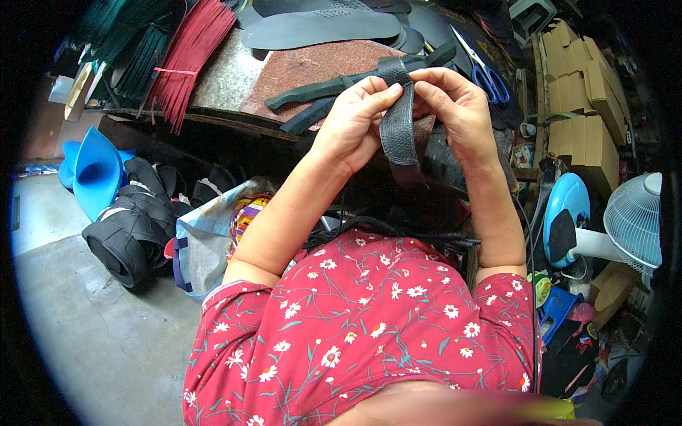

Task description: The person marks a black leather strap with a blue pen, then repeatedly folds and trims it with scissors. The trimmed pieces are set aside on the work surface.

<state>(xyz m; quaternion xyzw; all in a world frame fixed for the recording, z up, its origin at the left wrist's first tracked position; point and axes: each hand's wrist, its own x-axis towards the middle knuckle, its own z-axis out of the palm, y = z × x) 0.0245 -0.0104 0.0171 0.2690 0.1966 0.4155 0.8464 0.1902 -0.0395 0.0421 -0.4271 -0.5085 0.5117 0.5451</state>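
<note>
The left hand (354,122) and right hand (458,110) pinch a black leather strip (399,138) between them, over the near edge of the work surface (222,85). Blue-handled scissors (479,65) lie toward its right edge, any lettering too small to read.

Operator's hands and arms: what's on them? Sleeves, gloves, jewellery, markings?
Left hand and right hand: bare, no gloves, rings or watch visible. Forearms uncovered. Left sleeve and right sleeve: short, loose, dark red, printed with white daisies, yellow-orange centres, green-grey stems and leaves.
</note>
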